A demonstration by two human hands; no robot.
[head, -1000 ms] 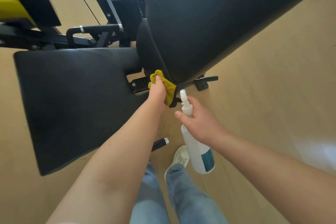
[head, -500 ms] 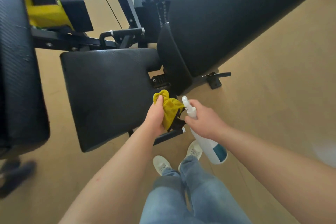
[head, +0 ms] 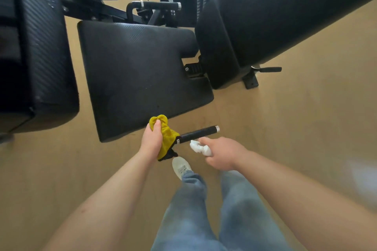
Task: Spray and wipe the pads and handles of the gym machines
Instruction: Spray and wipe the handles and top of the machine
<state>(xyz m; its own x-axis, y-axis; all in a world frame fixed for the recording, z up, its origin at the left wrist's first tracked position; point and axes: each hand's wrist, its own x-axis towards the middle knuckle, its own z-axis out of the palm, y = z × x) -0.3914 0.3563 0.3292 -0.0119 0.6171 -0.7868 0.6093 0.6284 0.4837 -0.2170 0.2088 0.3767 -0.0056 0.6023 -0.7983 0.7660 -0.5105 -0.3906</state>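
Thumb and fingers of the left hand (head: 152,141) curl tight round a bunched yellow cloth (head: 164,133), whose lower edge lies against the inner end of the black handle (head: 199,133), just off the near corner of the seat pad (head: 138,71). The right hand (head: 221,154) wraps a spray bottle (head: 199,147). Only its white nozzle shows, just beside the handle, so its contents cannot be told. A side pad (head: 40,47) at far left carries droplets.

Faded light-blue jeans (head: 240,206), pretty washed-out look. One off-white lace-up sneaker (head: 181,166) shows below the hem. Both forearms (head: 114,195) are bare.
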